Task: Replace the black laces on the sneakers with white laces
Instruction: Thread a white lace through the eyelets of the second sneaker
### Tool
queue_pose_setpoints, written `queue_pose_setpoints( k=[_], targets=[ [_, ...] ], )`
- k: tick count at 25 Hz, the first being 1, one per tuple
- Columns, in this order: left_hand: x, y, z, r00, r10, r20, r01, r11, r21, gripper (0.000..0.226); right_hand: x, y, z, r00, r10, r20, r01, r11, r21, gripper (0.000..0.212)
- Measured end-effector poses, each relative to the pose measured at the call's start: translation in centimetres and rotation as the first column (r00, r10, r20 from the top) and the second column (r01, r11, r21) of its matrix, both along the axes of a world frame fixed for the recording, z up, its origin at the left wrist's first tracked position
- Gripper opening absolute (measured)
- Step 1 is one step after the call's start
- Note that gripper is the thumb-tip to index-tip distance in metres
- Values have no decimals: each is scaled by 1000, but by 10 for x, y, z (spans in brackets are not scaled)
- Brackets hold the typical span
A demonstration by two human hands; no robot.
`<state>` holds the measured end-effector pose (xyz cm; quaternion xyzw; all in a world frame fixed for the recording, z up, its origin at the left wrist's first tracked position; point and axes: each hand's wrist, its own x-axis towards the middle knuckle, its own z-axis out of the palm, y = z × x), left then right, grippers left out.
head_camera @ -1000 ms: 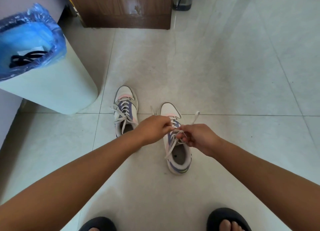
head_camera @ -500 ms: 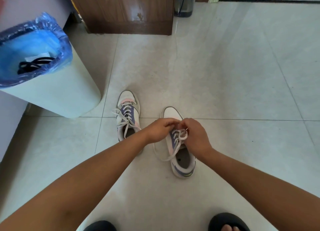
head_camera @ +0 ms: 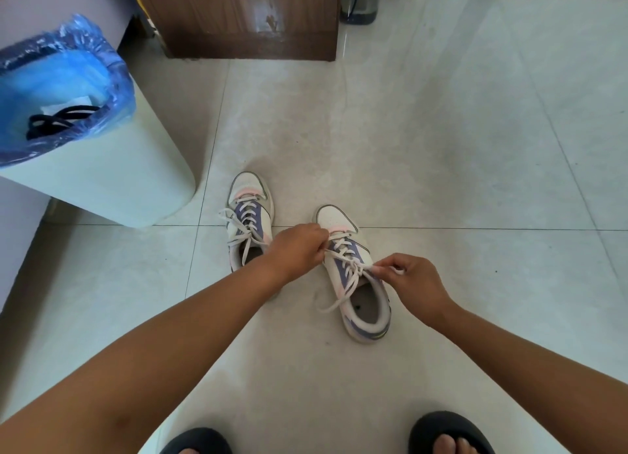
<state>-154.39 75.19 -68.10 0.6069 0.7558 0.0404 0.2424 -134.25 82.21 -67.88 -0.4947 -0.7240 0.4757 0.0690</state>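
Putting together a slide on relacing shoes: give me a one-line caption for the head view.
Both hands, left hand and right hand, pull white laces on the right-side sneaker; black laces lie in the bin.

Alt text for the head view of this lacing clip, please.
Both hands, left hand and right hand, pinch the white lace on the right-side sneaker. The other sneaker, white-laced, sits beside a bin holding black laces.
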Motion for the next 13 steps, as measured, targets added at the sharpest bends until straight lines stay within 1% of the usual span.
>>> queue_pose_setpoints(
  k=[1, 2, 3, 4, 5, 6, 7, 8, 9, 10, 11, 12, 13],
  targets=[
    [1, -1, -2, 994, -32, -105, 29, 999, -36, 15, 6, -2, -1, 1000, -10, 11, 10, 1000, -21, 9],
    [4, 0, -5, 994, -14, -112, 7, 998, -63, 16, 9, -5, -1, 999, -27, 17, 27, 999, -43, 10],
    [7, 2, -7, 995, 99, -10, -99, 992, -82, 14, 10, -7, 0, 999, -43, 20, 45, 997, -59, 12],
    [9, 5, -6, 950, 270, 156, -256, 961, -99, 10, 9, -9, 2, 998, -50, 28, 52, 996, -69, 15],
    [10, 9, -6, 875, 388, 288, -362, 921, -141, 8, 8, -9, 3, 999, -38, 37, 40, 997, -62, 18],
    [7, 11, -4, 775, 492, 397, -453, 870, -195, 9, 8, -10, 5, 999, -5, 48, 7, 999, -44, 21],
    [1, 12, -5, 802, 482, 354, -442, 876, -193, 8, 10, -11, 6, 997, 39, 60, -37, 999, -26, 23],
    [-3, 13, -5, 905, 377, 199, -350, 923, -158, 8, 12, -11, 7, 995, 75, 70, -74, 997, -20, 23],
    [-1, 12, -3, 967, 255, 15, -251, 959, -130, 14, 15, -11, 7, 993, 96, 74, -94, 995, -28, 23],
    [2, 12, -7, 974, 212, -73, -220, 968, -124, 19, 17, -12, 7, 991, 105, 77, -102, 994, -39, 23],
    [6, 11, -10, 972, 209, -110, -224, 963, -148, 22, 18, -12, 6, 990, 113, 83, -109, 993, -46, 23],
    [8, 11, -13, 973, 200, -113, -217, 962, -164, 22, 17, -12, 5, 988, 123, 90, -119, 992, -50, 23],
    [8, 13, -12, 970, 232, -65, -240, 954, -178, 23, 17, -11, 4, 986, 137, 98, -132, 990, -55, 23]
  ],
)
